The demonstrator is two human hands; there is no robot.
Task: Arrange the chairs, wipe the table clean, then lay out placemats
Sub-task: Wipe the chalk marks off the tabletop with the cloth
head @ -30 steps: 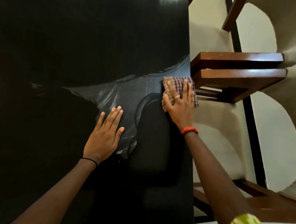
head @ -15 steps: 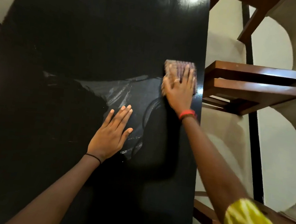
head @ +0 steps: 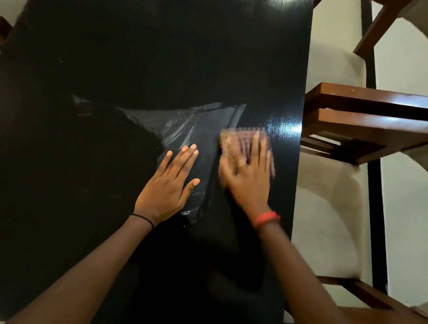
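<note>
Head camera shows me my right hand [head: 248, 180] pressing flat on the checked cloth [head: 246, 145], blurry, near the right edge of the black table [head: 140, 50]. My left hand [head: 167, 186] lies flat beside it, fingers spread, holding nothing. Two chairs [head: 379, 117] stand right

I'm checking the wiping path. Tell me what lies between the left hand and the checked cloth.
In the head view, only bare glossy black tabletop with faint wipe streaks separates the left hand from the checked cloth under the right hand.
</note>
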